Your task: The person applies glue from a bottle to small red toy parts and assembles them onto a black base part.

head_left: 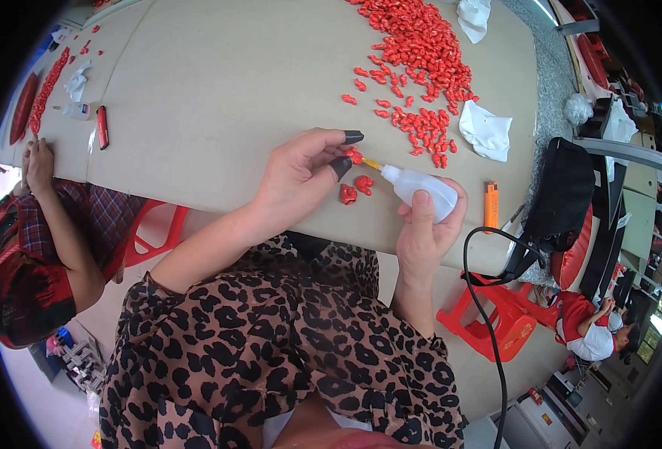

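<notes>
A beige table [219, 97] bears a heap of red pieces [421, 45] toward one o'clock. The right hand [432, 232], at four o'clock from the left hand [297, 172], grasps a white squeeze bottle [430, 193]; an orange lighter [490, 206] lies at the bottle's three o'clock. The yellow nozzle [372, 164] points to ten o'clock, perhaps touching the single red piece [356, 156] that the black-capped left thumb and forefinger pinch between them.

Beige table [219, 97], red pieces [428, 49] (a heap)

leopard-print top [271, 337]: brown, black spots | left hand [297, 170]: two black finger covers [341, 166] | inner layer [275, 428]: white
</notes>
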Demonstrator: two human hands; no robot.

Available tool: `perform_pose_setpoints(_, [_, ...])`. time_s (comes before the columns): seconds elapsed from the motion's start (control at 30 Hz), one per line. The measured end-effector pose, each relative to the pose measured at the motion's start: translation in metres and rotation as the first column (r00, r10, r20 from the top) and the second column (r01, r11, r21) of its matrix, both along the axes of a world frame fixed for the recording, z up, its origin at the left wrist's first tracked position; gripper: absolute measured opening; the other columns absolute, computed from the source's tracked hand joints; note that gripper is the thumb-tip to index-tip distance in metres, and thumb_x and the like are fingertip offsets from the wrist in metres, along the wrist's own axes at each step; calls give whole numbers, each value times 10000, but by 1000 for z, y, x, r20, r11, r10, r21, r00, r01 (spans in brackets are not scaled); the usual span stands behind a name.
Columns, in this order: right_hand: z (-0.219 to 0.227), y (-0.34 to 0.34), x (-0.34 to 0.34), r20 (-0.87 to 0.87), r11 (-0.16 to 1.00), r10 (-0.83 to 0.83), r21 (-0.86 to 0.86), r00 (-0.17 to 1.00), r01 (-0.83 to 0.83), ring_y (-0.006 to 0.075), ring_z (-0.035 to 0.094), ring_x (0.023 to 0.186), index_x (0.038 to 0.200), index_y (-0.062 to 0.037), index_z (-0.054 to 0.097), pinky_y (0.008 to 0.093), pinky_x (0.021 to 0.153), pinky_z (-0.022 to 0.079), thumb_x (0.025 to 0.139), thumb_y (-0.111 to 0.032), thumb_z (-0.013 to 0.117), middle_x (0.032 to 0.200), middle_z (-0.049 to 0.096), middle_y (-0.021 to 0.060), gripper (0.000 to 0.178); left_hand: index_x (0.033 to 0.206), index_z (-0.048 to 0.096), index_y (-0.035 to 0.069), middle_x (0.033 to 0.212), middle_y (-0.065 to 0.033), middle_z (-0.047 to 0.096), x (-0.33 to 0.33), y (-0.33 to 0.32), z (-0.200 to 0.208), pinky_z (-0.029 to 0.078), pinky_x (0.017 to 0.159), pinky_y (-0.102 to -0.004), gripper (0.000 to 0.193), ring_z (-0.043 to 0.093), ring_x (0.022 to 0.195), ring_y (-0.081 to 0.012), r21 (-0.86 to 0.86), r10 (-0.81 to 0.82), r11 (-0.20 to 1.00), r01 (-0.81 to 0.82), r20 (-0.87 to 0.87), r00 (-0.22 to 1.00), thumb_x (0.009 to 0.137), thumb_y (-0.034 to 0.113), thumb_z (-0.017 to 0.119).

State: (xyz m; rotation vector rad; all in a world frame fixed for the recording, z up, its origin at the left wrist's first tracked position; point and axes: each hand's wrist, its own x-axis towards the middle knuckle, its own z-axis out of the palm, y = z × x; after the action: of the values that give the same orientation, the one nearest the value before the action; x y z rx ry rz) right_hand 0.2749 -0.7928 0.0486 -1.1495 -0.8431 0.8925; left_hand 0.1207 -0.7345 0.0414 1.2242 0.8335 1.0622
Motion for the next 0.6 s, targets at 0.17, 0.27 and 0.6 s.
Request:
perform_pose_setpoints(0.17, [1, 0, 1, -1, 1000, -16, -3, 1000, 16, 92, 470, 609, 996, -10, 360, 199, 543, 392, 789, -83, 549, 849, 495, 84, 290, 1039, 493, -16, 950, -69, 529, 0, 0, 0, 443, 784, -234, 275, 530, 885, -118, 3, -6, 1000, 6, -6, 1000, 772, -78, 474])
perform_pose_setpoints(0.27, [1, 0, 2, -3, 1000, -20, -3, 1000, 20, 92, 470, 606, 995, -11, 362, 198, 542, 392, 789, -86, 551, 847, 497, 84, 289, 1041, 491, -17, 957, -77, 533, -1, 1, 1, 440, 795, -239, 274, 531, 900, -126, 2, -12, 1000, 12, 0, 1000, 774, -80, 471])
perform_pose_setpoints(0.6, [2, 2, 3, -17, 1000, -30, 0, 999, 30, 106, 478, 600, 1014, -12, 385, 198, 482, 373, 778, -131, 569, 831, 507, 69, 322, 1056, 478, -17, 989, -88, 548, 0, 2, 1, 424, 824, -245, 267, 522, 929, -128, -12, -33, 999, 33, 1, 999, 795, -65, 458])
